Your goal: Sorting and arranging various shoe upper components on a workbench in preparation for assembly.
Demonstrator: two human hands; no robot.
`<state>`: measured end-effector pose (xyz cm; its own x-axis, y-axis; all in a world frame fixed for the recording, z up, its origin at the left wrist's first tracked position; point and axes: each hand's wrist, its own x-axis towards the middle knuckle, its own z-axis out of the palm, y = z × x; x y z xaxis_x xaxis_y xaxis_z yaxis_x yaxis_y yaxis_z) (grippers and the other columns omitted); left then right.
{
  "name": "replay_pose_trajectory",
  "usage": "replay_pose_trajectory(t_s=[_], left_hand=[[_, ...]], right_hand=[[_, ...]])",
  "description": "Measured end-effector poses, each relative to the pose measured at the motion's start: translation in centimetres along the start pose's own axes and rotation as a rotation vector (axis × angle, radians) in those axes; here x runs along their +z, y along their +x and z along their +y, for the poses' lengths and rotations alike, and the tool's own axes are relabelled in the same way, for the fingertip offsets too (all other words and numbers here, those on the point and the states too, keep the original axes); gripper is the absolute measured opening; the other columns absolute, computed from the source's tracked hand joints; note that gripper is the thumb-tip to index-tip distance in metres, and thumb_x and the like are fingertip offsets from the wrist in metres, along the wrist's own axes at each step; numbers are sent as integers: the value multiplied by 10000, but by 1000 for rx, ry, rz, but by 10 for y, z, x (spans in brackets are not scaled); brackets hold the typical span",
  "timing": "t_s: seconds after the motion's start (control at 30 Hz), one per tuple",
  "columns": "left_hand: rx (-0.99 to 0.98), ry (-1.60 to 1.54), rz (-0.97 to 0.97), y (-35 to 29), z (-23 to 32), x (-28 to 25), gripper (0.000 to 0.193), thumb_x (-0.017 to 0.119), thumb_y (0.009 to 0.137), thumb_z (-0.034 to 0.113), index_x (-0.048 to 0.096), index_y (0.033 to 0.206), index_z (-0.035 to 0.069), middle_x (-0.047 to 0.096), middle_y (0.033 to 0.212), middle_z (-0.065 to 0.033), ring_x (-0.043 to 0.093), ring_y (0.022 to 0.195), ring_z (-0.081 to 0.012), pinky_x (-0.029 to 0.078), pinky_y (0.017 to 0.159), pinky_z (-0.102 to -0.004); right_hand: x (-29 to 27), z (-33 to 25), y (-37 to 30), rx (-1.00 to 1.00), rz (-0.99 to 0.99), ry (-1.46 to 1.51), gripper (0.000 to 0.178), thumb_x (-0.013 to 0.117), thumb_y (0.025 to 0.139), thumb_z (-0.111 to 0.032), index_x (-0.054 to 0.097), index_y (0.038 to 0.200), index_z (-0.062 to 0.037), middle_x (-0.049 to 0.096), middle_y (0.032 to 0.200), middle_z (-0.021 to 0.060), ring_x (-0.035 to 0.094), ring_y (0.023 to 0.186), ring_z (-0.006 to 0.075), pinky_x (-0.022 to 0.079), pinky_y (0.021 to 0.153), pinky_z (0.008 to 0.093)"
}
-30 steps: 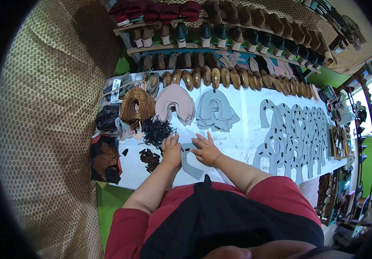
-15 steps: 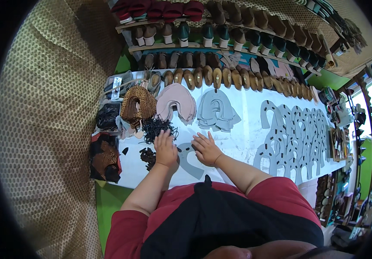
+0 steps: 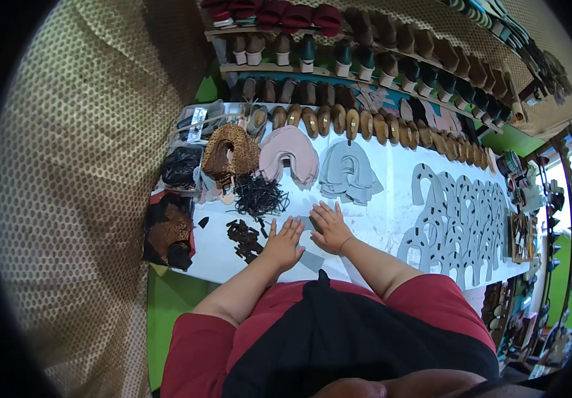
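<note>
My left hand lies flat with its fingers stretched out, and under it is a grey curved piece, mostly covered by my hands. Flat on the upper part of that piece rests my right hand, fingers extended. Neither hand grasps anything. Left of my left hand is a small heap of dark brown strips. Just beyond it sits a tangled pile of thin black strips. A stack of grey arch-shaped pieces lies ahead of my right hand.
Many grey arches with dark marks overlap at the table's right. Pink arches and leopard-print pieces are stacked far left. Wooden shoe forms line the back, below shelves of shoes. Scraps fill the left corner.
My left hand has moved right and nearer to me, off the edge of the black pile and onto the grey piece. My right hand has shifted slightly; the view has turned a little.
</note>
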<state>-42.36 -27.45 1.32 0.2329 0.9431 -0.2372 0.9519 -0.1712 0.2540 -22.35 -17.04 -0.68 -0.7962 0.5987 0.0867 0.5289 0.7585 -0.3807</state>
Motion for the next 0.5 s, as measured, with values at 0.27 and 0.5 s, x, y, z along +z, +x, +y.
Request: replay_pose_trajectory(t_s=[0.27, 0.5], left_hand=[[-472, -86, 252, -38, -33, -45, 675, 601, 901, 332, 392, 1500, 101, 232, 1634, -132, 149, 1517, -374, 39, 1160, -677], [-780, -141, 775, -82, -130, -11, 181, 640, 852, 196, 786, 956, 178, 225, 1642, -118, 89, 1512, -432, 19, 1170, -652]], right_hand=[[-3, -3, 3, 66, -44, -31, 642, 565, 916, -409, 440, 1447, -70, 375, 1540, 134, 232, 1485, 322, 57, 1203, 596], [0, -5, 6, 60, -40, -27, 629, 584, 903, -393, 461, 1425, -65, 397, 1523, 143, 248, 1478, 330, 82, 1206, 583]])
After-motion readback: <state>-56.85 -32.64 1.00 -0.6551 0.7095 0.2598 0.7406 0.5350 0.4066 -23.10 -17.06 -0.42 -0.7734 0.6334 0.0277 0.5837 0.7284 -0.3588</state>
